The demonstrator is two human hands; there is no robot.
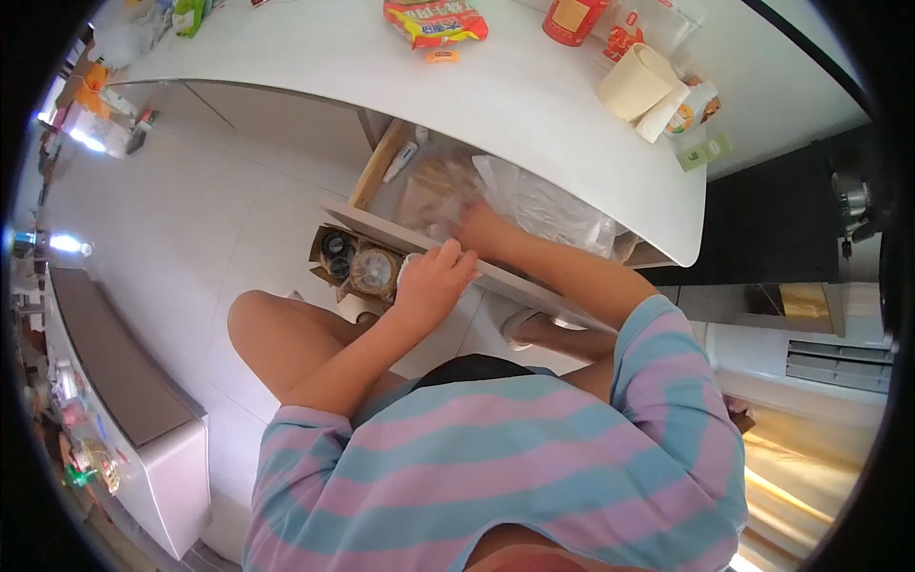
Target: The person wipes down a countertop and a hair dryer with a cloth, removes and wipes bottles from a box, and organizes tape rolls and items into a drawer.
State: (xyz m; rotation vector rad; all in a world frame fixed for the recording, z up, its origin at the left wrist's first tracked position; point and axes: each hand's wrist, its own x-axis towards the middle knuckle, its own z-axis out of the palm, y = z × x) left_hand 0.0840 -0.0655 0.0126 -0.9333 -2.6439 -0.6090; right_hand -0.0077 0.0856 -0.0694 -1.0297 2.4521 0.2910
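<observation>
My left hand (434, 291) is closed at the front panel of a pulled-out drawer (357, 221), its curled fingers at the panel's top edge. A small white bit shows beside that hand; I cannot make out what it is. My right hand (484, 231) reaches over the panel into the drawer, fingers smeared by motion and partly hidden. It is against a clear plastic bag (438, 191) with something brownish inside. Another crumpled clear plastic bag (553, 205) fills the right part of the drawer. A white tube-like item (400, 162) lies at its left end.
Below the drawer stands an open cardboard box (329, 270) with round rolls in it. The white tabletop (286, 48) overhangs the drawer and carries a red snack bag (438, 24), a red can (572, 21) and a paper roll (639, 81). A low cabinet (114, 353) stands at left.
</observation>
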